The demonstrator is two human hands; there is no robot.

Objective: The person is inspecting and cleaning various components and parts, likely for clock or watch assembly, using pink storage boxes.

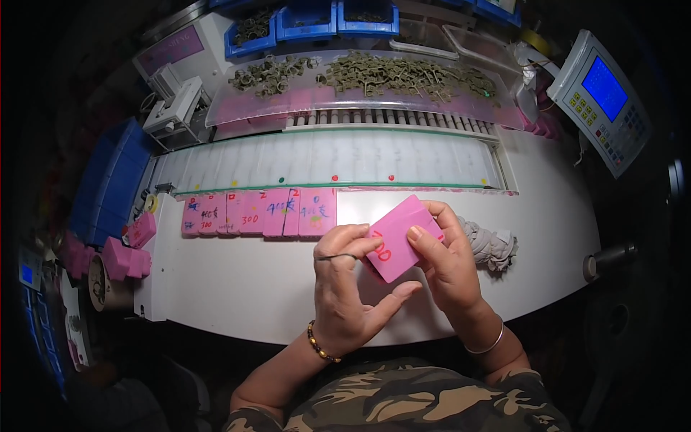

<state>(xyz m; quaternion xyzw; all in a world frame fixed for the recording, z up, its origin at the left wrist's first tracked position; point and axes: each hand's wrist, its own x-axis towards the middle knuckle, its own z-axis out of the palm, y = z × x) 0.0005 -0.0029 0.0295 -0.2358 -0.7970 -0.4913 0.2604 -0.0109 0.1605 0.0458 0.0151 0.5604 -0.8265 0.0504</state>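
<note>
A pink rectangular packet (397, 243) with red handwriting is tilted above the white table. My right hand (450, 259) grips its right side, the thumb pressed on the upper face and the fingers behind. At its left edge is my left hand (349, 288), fingertips close to or touching the packet and thumb stretched well apart. A dark elastic band (336, 256) lies across the fingers of this hand. Left of my hands, a row of similar pink packets (252, 216) marked by hand stands along the long tray.
A white tray with a green edge (324, 160) spans the table. Behind it, a clear bin (216, 115) holds many dark green bands, under blue bins (306, 21). A keypad device with a blue screen (603, 90) stands right, a crumpled white cloth (489, 246) near my right hand.
</note>
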